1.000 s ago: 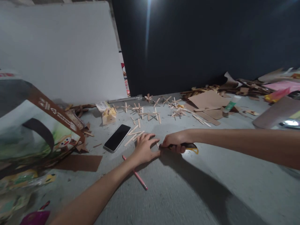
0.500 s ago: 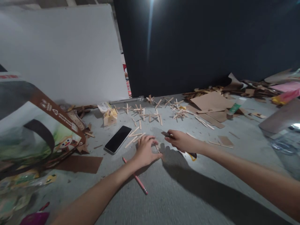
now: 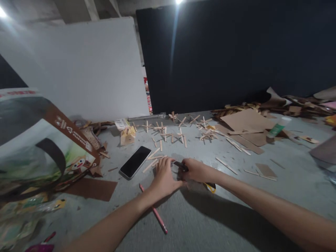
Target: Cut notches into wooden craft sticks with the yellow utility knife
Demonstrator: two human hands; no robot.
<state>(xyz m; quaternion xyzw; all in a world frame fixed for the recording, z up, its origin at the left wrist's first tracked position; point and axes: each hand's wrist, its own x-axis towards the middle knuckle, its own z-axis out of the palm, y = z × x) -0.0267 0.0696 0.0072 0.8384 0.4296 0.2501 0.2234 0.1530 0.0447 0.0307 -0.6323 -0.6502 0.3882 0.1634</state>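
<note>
Utility knife (image 3: 181, 166) sits in the right hand (image 3: 195, 170), low over the grey surface (image 3: 141, 238), dark front end pointing at the left hand (image 3: 166, 178). Right fingers are curled firmly round the handle; its black-and-yellow tail sticks out behind the palm. I can't make out how much blade is exposed. Left hand is half spread, palm down, thumb well apart from the fingers; I can't tell if something small is pinned under the tips.

Handling, my read: light, stiff body, not fragile, but a thin blade could snap if twisted. Handle looks smooth, so a sweaty palm might slip. I'd hold mid-handle, thumb well back from the front. Left fingertips are right beside the knife's nose, tight for my liking.

Loose wooden sticks (image 3: 226, 166) nearby: near weightless, stiff, likely to split along the grain. I'd take those flat, by the ends. Phone (image 3: 135, 162) and pink pencil (image 3: 159, 219) lie on the left hand's side; both look smooth.
</note>
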